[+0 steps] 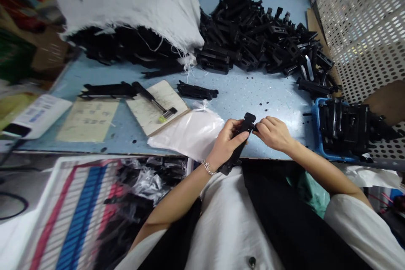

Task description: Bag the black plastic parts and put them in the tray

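Observation:
A long black plastic part (239,148) is gripped in my left hand (226,141), tilted over the table's front edge. The fingers of my right hand (272,133) are pinched together at the part's upper right side. Whatever small dark piece sits between those fingertips is too hidden to name. Just left of my left hand lies a white plastic bag (193,128). Beyond it, a similar black part (198,90) rests on the blue table (278,99).
A large heap of black parts (253,33) covers the back, beside a white woven sack (133,0). At right stands a blue basket (318,130) of parts against a perforated panel (363,29). A hammer-like tool (155,101) lies on a board (142,114) at left.

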Available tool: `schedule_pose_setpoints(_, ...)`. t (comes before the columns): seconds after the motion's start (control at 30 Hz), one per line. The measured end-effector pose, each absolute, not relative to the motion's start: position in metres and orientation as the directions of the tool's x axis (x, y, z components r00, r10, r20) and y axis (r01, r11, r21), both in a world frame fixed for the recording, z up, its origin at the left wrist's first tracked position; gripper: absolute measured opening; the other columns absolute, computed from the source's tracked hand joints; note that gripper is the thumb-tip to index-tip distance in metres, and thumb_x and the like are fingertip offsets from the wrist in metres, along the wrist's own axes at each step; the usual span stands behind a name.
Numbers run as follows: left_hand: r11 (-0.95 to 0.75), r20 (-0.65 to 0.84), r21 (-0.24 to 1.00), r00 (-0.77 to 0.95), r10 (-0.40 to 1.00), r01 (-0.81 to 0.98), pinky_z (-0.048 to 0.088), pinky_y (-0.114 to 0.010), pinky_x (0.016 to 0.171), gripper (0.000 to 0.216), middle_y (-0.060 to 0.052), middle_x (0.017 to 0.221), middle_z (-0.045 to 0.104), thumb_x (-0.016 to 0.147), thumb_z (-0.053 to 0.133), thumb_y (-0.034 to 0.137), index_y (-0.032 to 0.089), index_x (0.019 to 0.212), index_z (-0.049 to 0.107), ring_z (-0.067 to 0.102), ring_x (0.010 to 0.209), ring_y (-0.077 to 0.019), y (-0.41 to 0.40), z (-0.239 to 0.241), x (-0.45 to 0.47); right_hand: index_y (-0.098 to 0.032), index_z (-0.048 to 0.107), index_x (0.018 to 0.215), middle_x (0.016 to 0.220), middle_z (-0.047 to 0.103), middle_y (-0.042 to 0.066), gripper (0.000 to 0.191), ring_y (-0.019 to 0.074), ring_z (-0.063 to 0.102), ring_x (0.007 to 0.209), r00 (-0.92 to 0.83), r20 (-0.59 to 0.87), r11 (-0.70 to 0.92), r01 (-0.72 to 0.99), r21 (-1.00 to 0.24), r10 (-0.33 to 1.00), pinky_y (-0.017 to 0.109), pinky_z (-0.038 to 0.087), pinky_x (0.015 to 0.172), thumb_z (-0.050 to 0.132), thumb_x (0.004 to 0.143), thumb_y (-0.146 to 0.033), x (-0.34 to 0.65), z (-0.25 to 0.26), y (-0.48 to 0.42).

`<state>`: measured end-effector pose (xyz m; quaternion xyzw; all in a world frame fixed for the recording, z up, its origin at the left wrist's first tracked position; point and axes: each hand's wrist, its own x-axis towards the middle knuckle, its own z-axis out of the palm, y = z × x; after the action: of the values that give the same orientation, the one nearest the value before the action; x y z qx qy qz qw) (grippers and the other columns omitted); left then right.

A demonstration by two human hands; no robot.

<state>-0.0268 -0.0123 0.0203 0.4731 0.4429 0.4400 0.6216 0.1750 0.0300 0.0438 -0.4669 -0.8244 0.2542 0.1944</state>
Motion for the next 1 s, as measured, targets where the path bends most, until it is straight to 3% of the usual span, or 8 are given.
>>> schedule_pose_setpoints(0.2,0.057,-0.051,0.997,0.116,0.992,-0.049,0.055,-0.032,0.08,0.048,-0.008,0.114,0.066,0.086,0.072,0.049,0.02,0.12,0.055,0.067,0.09,-0.0176,-0.012,0.011,-0.028,-0.022,0.053,0.066,0.048,0.042,-0.005,0.068,0.0118,0.039,0.043,-0.492,-0.118,0.18,0.516,-0.838,0.862,0.025,0.038,0.041,0.008,0.107,-0.051,0.156,0.032,0.024)
schedule_pose_setpoints(0.27,0.075,-0.068,0.996,0.127,0.99,-0.057,0.055,-0.032,0.078,0.048,-0.007,0.112,0.067,0.086,0.072,0.05,0.02,0.12,0.055,0.066,0.089,-0.0175,-0.011,0.011,-0.032,-0.02,0.056,0.076,0.057,0.052,-0.001,0.061,0.0136,0.048,0.051,-0.525,-0.085,0.247,0.529,-0.812,0.847,0.026,0.043,0.05,0.018,0.107,-0.056,0.16,0.034,0.027)
schedule_pose_setpoints(0.4,0.122,-0.104,0.986,0.152,0.983,-0.11,0.055,-0.029,0.07,0.049,-0.005,0.106,0.067,0.085,0.072,0.053,0.02,0.117,0.055,0.065,0.079,-0.015,-0.01,0.016,-0.032,-0.02,0.058,0.078,0.074,0.061,0.008,0.048,0.0197,0.054,0.072,-0.573,0.156,0.559,0.642,-0.525,0.805,0.032,0.045,0.066,0.049,0.097,-0.064,0.171,0.043,0.04)
schedule_pose_setpoints(0.5,0.113,-0.096,0.987,0.146,0.985,-0.117,0.055,-0.029,0.069,0.047,-0.004,0.101,0.067,0.086,0.07,0.053,0.02,0.116,0.055,0.065,0.077,-0.0146,-0.011,0.017,-0.027,-0.022,0.056,0.066,0.061,0.054,0.003,0.051,0.0164,0.05,0.063,-0.538,0.133,0.493,0.609,-0.622,0.832,0.027,0.041,0.056,0.05,0.097,-0.062,0.167,0.039,0.041)
schedule_pose_setpoints(0.67,0.062,-0.054,0.995,0.101,0.993,-0.075,0.056,-0.03,0.075,0.048,-0.007,0.113,0.067,0.086,0.072,0.051,0.02,0.119,0.056,0.066,0.089,-0.017,-0.007,0.007,-0.028,-0.022,0.054,0.068,0.047,0.04,-0.006,0.071,0.0118,0.038,0.042,-0.481,-0.033,0.261,0.531,-0.806,0.876,0.025,0.036,0.042,0.004,0.106,-0.054,0.15,0.025,0.032)
schedule_pose_setpoints(0.8,0.12,-0.109,0.987,0.107,0.988,-0.103,0.056,-0.03,0.07,0.049,-0.005,0.108,0.067,0.084,0.072,0.053,0.02,0.116,0.055,0.066,0.079,-0.0146,-0.003,0.009,-0.034,-0.019,0.06,0.088,0.076,0.063,0.005,0.05,0.0178,0.055,0.07,-0.54,0.071,0.458,0.629,-0.627,0.839,0.03,0.043,0.065,0.037,0.102,-0.06,0.165,0.034,0.043)
schedule_pose_setpoints(0.9,0.194,-0.171,0.968,0.148,0.974,-0.157,0.056,-0.029,0.065,0.05,-0.003,0.099,0.065,0.084,0.072,0.054,0.02,0.116,0.054,0.065,0.07,-0.0127,-0.004,0.015,-0.032,-0.02,0.06,0.083,0.08,0.062,0.009,0.042,0.0211,0.051,0.079,-0.643,0.142,0.624,0.627,-0.466,0.752,0.035,0.04,0.072,0.047,0.1,-0.057,0.177,0.043,0.054)
schedule_pose_setpoints(1.0,0.205,-0.179,0.962,0.152,0.972,-0.18,0.056,-0.029,0.063,0.05,-0.001,0.095,0.064,0.084,0.071,0.055,0.021,0.116,0.053,0.065,0.067,-0.0123,-0.006,0.017,-0.026,-0.022,0.055,0.073,0.072,0.057,0.005,0.046,0.0192,0.048,0.072,-0.601,0.078,0.496,0.572,-0.654,0.795,0.034,0.039,0.069,0.052,0.095,-0.062,0.175,0.035,0.05)
